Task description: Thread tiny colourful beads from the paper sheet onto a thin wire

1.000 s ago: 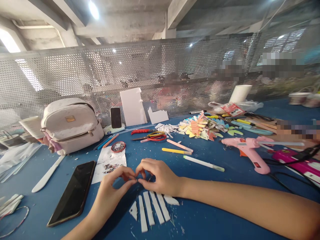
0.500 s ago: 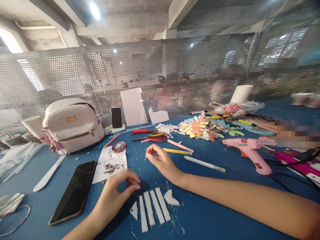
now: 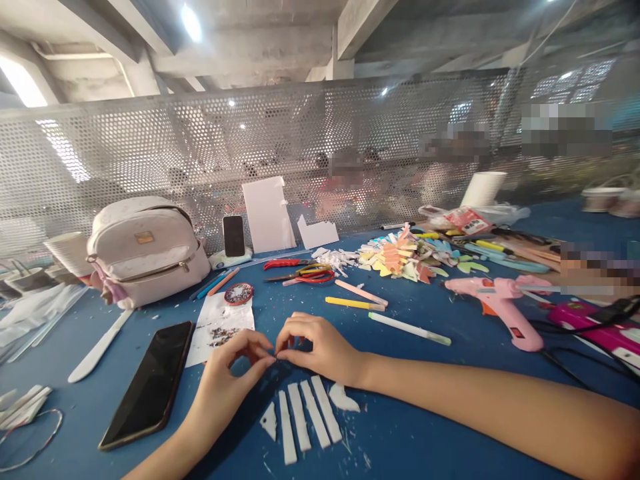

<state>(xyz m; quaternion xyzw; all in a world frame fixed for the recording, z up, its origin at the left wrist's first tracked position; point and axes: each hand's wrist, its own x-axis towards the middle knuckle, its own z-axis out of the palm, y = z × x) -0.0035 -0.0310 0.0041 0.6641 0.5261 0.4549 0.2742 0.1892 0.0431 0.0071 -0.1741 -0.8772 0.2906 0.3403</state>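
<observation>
My left hand [image 3: 235,370] is closed in a pinch, thumb and fingertips together over the blue table. My right hand [image 3: 317,343] pinches too, its fingertips almost touching those of the left. Whatever lies between the fingers is too small to make out. Just below the hands, several white foam strips [image 3: 299,417] lie side by side. A small white triangular piece [image 3: 269,421] is at their left and a white notched piece [image 3: 344,398] at their right. Behind my left hand is a white paper [image 3: 200,333] with tiny coloured bits and a red-rimmed round lid [image 3: 239,294].
A black phone [image 3: 147,383] and a white plastic knife [image 3: 100,347] lie left, before a pale backpack [image 3: 145,250]. Markers [image 3: 410,328], scissors [image 3: 317,275] and paper scraps [image 3: 395,257] lie beyond the hands. A pink glue gun [image 3: 505,300] with cables is at right.
My right hand has come down and toward me, from higher over the table to beside my left fingertips. My left hand has shifted slightly left. The foam pieces have not moved.
</observation>
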